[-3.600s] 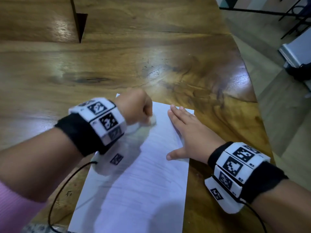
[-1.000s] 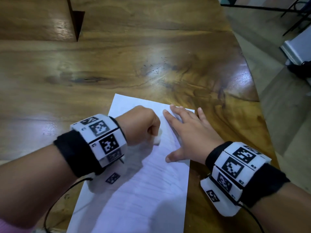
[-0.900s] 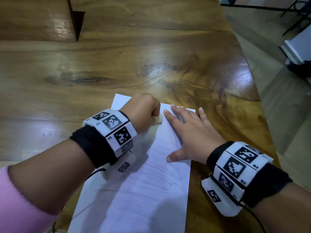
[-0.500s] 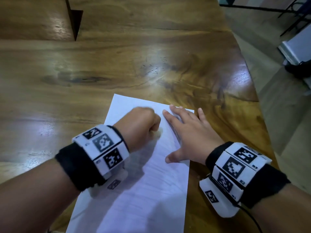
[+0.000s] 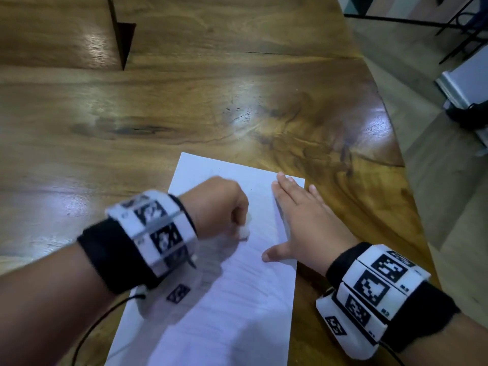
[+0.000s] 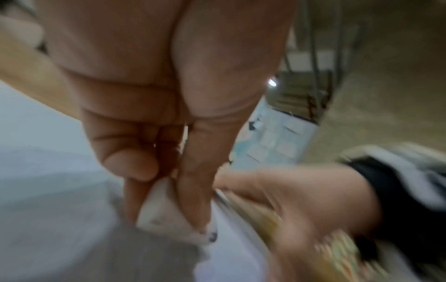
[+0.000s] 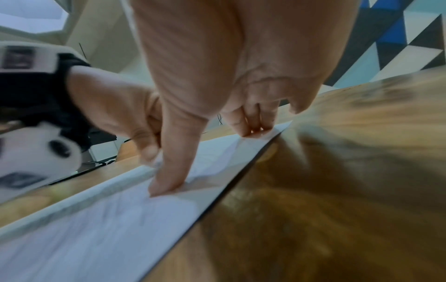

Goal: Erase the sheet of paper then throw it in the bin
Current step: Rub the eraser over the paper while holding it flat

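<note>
A white sheet of paper [image 5: 232,299] with faint pencil lines lies on the wooden table [image 5: 184,107] near its front right edge. My left hand [image 5: 219,207] is a fist over the sheet's upper middle and pinches a white eraser [image 5: 244,231], its tip on the paper; the left wrist view shows the eraser [image 6: 164,208] between thumb and fingers. My right hand [image 5: 303,223] lies flat, fingers straight, pressing the sheet's upper right part. In the right wrist view its thumb and fingertips [image 7: 253,129] press the paper [image 7: 120,219]. No bin is in view.
The table's curved right edge [image 5: 396,154] drops to a tiled floor. A white appliance [image 5: 467,80] and black metal legs [image 5: 454,19] stand on the floor at the far right. A dark notch [image 5: 121,33] cuts into the table at the back left.
My left hand has been rubbing the eraser back and forth over the sheet's upper part; it now sits lower than 0.9 s ago. The right hand has stayed put.
</note>
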`<state>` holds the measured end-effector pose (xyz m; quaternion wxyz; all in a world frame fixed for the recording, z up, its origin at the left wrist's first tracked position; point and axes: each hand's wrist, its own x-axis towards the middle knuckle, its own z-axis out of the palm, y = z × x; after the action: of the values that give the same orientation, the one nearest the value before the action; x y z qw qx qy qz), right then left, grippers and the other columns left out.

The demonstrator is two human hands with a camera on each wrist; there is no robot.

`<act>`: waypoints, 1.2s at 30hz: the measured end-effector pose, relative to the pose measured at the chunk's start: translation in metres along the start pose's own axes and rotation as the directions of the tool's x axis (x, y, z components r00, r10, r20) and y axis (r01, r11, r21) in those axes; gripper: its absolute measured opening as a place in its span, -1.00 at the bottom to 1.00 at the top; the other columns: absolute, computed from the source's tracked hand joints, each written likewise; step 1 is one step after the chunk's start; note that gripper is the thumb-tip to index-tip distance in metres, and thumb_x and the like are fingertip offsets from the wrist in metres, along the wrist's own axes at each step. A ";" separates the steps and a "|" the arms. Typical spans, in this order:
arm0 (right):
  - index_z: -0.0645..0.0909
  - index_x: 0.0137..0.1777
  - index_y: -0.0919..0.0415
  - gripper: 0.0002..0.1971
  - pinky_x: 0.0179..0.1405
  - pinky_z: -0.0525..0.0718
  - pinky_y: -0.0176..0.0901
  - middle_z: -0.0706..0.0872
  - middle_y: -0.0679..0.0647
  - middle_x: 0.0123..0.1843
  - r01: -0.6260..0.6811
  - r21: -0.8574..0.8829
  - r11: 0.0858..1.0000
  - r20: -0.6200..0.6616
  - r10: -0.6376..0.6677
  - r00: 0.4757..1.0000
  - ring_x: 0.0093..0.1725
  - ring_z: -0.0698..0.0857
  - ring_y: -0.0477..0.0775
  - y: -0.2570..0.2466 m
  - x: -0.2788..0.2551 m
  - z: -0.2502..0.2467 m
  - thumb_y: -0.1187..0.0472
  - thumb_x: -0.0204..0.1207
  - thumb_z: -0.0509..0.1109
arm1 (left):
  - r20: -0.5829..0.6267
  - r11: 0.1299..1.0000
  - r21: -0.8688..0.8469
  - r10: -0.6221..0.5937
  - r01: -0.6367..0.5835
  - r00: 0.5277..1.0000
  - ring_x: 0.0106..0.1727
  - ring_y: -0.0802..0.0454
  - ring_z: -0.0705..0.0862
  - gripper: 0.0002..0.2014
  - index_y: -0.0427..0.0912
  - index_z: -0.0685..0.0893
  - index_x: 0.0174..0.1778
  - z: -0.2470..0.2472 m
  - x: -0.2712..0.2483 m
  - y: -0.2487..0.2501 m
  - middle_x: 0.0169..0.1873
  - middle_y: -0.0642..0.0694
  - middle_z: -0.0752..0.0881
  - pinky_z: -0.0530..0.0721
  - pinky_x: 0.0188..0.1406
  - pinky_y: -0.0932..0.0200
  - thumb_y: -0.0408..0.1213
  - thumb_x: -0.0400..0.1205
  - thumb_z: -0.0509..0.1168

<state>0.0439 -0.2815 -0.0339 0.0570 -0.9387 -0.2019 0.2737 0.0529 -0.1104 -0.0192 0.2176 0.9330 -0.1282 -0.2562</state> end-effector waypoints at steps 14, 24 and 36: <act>-0.31 0.67 0.14 0.29 0.58 -0.41 0.10 -0.37 -0.01 0.69 -0.011 -0.067 0.998 -0.004 0.011 1.000 0.66 -0.28 -0.07 0.000 -0.002 0.000 -0.39 0.21 0.47 | -0.205 0.989 -0.121 -0.114 0.091 0.972 -0.35 0.04 0.57 -0.92 -0.18 0.75 -0.28 -0.011 0.042 0.006 -0.54 0.10 0.54 0.39 -0.45 0.33 -0.30 0.36 0.48; -0.29 0.67 0.13 0.28 0.55 -0.34 0.40 -0.35 -0.01 0.69 -0.044 -0.140 0.989 0.008 0.045 0.999 0.67 -0.27 -0.07 -0.002 -0.003 -0.001 -0.45 0.20 0.41 | -0.288 0.985 -0.147 -0.133 0.094 0.948 -0.27 0.02 0.57 -0.91 -0.23 0.74 -0.25 -0.015 0.046 0.008 -0.42 -0.01 0.63 0.43 -0.40 0.33 -0.31 0.39 0.47; -0.30 0.67 0.08 0.30 0.54 -0.42 0.34 -0.36 -0.06 0.69 -0.037 -0.109 0.993 -0.003 0.037 0.999 0.66 -0.27 -0.10 0.001 -0.002 0.000 -0.46 0.17 0.42 | -0.027 0.998 -0.061 0.002 -0.003 1.000 -0.48 0.21 0.49 -0.93 -0.15 0.73 -0.29 -0.007 0.039 0.012 -0.54 0.16 0.54 0.39 -0.58 0.57 -0.34 0.36 0.48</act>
<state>0.0427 -0.2836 -0.0330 0.0005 -0.9442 -0.1989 0.2626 0.0870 -0.1324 -0.0245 0.2482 0.9291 -0.1186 -0.2472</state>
